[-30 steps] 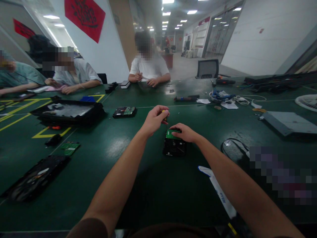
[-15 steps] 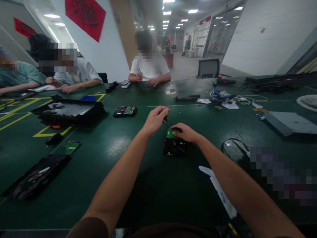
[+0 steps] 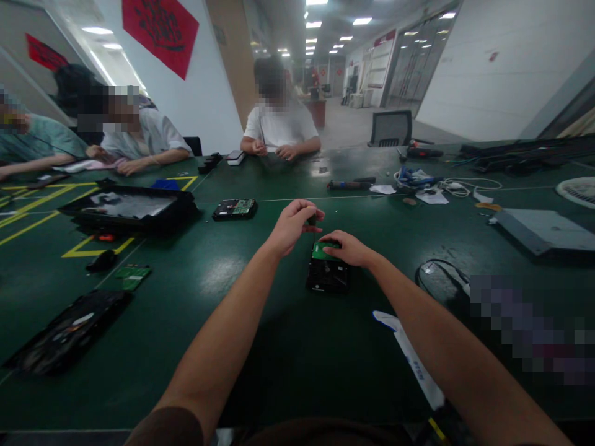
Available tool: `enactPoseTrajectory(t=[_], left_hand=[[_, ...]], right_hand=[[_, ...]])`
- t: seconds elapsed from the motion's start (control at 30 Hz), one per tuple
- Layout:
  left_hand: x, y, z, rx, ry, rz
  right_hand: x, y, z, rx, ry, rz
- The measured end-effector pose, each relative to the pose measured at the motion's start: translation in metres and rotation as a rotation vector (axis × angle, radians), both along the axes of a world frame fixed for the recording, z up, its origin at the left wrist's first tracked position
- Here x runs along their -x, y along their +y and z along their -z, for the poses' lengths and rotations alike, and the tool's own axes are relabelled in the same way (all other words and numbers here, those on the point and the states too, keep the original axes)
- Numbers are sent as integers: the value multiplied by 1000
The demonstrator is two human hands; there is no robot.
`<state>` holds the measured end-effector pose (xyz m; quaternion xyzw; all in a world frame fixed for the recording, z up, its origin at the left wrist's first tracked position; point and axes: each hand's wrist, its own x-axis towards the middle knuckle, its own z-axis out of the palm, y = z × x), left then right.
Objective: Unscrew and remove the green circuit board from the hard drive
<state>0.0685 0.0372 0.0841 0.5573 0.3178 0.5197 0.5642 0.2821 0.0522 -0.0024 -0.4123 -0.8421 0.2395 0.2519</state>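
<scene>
A black hard drive (image 3: 328, 277) lies on the green table in front of me, a green circuit board (image 3: 320, 250) on its far half. My left hand (image 3: 292, 226) pinches a small dark screwdriver (image 3: 313, 220) by its handle. Its thin shaft points down at the far left corner of the drive; whether the tip sits in a screw is too small to tell. From the right, my right hand (image 3: 349, 248) grips the drive's edge, with its thumb over the board and its fingers along the far side.
Left stand a black tray (image 3: 134, 207), another hard drive (image 3: 235, 209), a loose circuit board (image 3: 134, 276) and an opened black casing (image 3: 69, 331). A grey metal box (image 3: 542, 232), cables (image 3: 469, 184) and a black power screwdriver (image 3: 351, 184) lie to the right. Several people sit across the table.
The fingers of my left hand have turned and opened somewhat around the screwdriver handle, which now stands more upright. My right hand and the hard drive have stayed in place.
</scene>
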Motion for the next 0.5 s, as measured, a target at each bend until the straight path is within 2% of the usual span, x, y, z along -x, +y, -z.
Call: enactPoseTrajectory(t=[0.2, 0.27, 0.4, 0.5], left_hand=[[4, 6, 0, -106, 181, -170], [5, 6, -2, -101, 186, -165], [4, 3, -4, -48, 69, -89], [2, 4, -1, -71, 46, -69]], right_hand=[[-1, 1, 1, 2, -8, -5], [-2, 2, 1, 6, -10, -4], [-2, 3, 3, 1, -15, -8], [-2, 4, 4, -4, -18, -5]])
